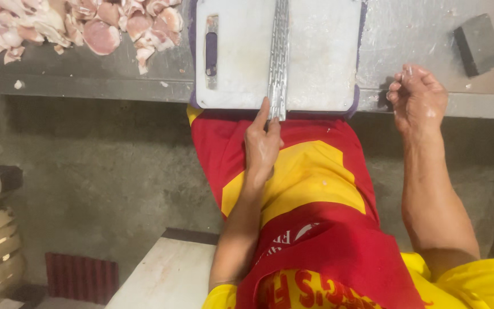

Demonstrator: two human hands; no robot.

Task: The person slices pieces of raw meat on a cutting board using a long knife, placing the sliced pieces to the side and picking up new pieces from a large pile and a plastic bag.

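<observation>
Grey metal counter (418, 34) fills the top of the head view, its front edge running left to right, with a rough concrete wall dropping away below it; on it lies a white cutting board (321, 51), slotted handle at its left side, the near edge flush with the counter's lip. Down the middle of the board runs a long narrow metal strip (279, 51), ridged or perforated, its long axis pointing straight away from the person, from the board's near edge up out of the top of the picture; the near end sits at the lip, directly ahead of the left hand (261, 146). That hand reaches up from over the red and yellow apron (310, 171), fingers extended and close together, the index and middle fingertips (265, 109) touching the strip's near end; whether they pinch it or merely press on it I cannot tell. So the strip lies in line with the left forearm, lengthwise beyond the fingers, and the left hand is clearly the nearer one.

Right hand (418, 100) rests at the counter's edge, well to the right of the board, fingers loosely curled and holding nothing; a dark grey block (478, 43) sits beyond it; a heap of pale raw meat pieces (87, 23) lies on the counter to the board's left, apart from both hands.
</observation>
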